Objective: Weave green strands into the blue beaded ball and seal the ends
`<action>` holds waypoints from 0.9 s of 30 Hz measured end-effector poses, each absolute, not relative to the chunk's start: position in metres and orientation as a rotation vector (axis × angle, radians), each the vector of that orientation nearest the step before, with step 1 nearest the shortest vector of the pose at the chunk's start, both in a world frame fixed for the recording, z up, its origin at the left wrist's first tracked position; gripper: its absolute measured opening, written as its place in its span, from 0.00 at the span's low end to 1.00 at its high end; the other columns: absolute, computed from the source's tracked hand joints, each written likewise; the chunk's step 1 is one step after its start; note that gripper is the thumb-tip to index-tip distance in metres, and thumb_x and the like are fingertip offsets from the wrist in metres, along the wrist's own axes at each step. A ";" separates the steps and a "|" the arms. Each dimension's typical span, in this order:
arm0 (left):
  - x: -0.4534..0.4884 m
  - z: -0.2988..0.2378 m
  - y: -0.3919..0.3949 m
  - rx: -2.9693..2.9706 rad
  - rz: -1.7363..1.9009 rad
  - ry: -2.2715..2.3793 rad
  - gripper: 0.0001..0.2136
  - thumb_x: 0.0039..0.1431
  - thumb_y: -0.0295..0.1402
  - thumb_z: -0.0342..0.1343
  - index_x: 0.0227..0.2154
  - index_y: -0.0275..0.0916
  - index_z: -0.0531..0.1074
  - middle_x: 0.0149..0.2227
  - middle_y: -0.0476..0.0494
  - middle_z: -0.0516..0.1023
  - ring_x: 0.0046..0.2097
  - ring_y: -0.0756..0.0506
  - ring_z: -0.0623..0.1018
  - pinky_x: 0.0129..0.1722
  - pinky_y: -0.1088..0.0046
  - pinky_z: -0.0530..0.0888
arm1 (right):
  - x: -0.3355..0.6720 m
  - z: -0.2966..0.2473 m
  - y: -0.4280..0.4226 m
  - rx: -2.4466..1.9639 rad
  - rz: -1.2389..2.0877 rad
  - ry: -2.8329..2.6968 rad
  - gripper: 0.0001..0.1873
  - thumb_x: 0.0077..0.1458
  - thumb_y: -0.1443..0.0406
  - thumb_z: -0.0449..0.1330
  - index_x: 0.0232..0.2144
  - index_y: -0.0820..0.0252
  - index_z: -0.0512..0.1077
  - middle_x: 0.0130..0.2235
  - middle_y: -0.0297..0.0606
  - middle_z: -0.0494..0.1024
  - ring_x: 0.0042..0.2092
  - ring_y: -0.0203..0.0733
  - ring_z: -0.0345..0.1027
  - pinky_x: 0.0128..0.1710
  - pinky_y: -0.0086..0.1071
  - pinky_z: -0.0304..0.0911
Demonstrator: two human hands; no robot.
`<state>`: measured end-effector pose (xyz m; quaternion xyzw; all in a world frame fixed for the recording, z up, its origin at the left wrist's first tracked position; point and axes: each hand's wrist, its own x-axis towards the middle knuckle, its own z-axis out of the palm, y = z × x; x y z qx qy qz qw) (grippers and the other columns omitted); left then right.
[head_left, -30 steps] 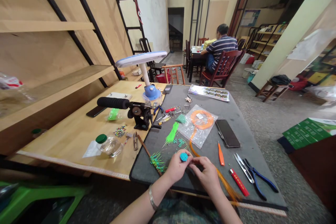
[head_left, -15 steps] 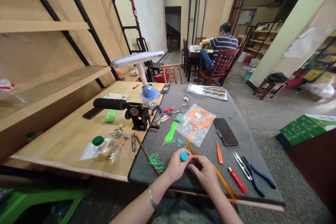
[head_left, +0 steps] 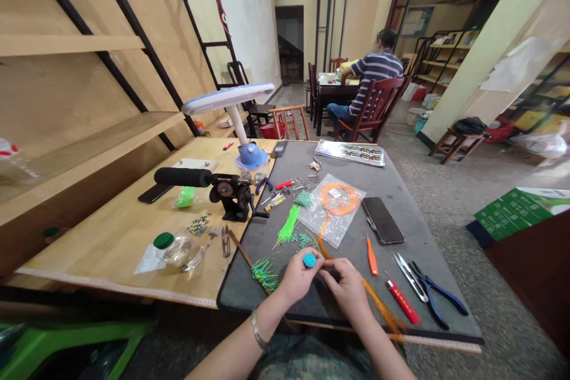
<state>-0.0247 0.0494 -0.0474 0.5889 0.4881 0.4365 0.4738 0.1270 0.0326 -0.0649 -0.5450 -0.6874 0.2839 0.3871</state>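
Between the fingers of my left hand (head_left: 294,282) sits a small round turquoise bead cluster (head_left: 309,260). My right hand (head_left: 350,288) is closed in a pinch, its fingertips meeting the left ones just right of the cluster; what they grip is too small to see. Beyond the hands lie loose turquoise beads (head_left: 304,240) and a bundle of bright green strands (head_left: 288,224). To the left rests a brown stick (head_left: 240,249) with green-tipped strands (head_left: 263,275) tied on it. Orange thread (head_left: 378,300) passes under my right wrist from a coil (head_left: 339,199) on a plastic bag.
On the grey mat's right lie a phone (head_left: 383,221), an orange-handled tool (head_left: 371,256), a red lighter (head_left: 402,301), scissors (head_left: 409,278) and blue pliers (head_left: 436,297). Leftward stand a hand-cranked machine (head_left: 234,196), a lamp (head_left: 250,155) and a jar (head_left: 180,249). A person (head_left: 378,74) sits at a far table.
The head view has shifted slightly. Both hands stay together at the bead cluster, with only a small turn of the fingers. The seated person's arm and posture have changed.
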 end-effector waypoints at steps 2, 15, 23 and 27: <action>-0.024 -0.046 0.049 1.455 1.066 1.201 0.05 0.53 0.32 0.55 0.26 0.36 0.71 0.26 0.48 0.73 0.31 0.48 0.71 0.35 0.74 0.67 | 0.129 -0.068 0.032 -1.392 0.729 -1.752 0.07 0.52 0.61 0.59 0.31 0.55 0.76 0.33 0.40 0.79 0.38 0.45 0.71 0.39 0.36 0.65; -0.023 -0.045 0.049 1.598 1.028 1.203 0.05 0.54 0.31 0.54 0.25 0.37 0.71 0.28 0.47 0.73 0.33 0.48 0.72 0.36 0.74 0.67 | 0.132 -0.063 0.030 -1.343 0.787 -1.761 0.06 0.52 0.62 0.58 0.30 0.55 0.75 0.33 0.40 0.79 0.38 0.46 0.71 0.39 0.36 0.64; -0.029 -0.031 0.045 1.927 0.783 1.108 0.04 0.54 0.27 0.53 0.28 0.38 0.72 0.32 0.45 0.75 0.37 0.46 0.73 0.38 0.73 0.67 | 0.143 -0.039 0.049 -1.290 1.358 -1.159 0.22 0.45 0.48 0.61 0.32 0.59 0.77 0.32 0.41 0.81 0.34 0.46 0.73 0.27 0.31 0.62; -0.031 -0.028 0.044 2.069 0.672 1.017 0.06 0.52 0.23 0.52 0.29 0.39 0.73 0.32 0.46 0.75 0.37 0.47 0.73 0.38 0.74 0.67 | 0.136 -0.035 0.060 -1.276 1.461 -1.012 0.24 0.41 0.46 0.63 0.28 0.61 0.76 0.28 0.40 0.81 0.24 0.36 0.66 0.20 0.26 0.51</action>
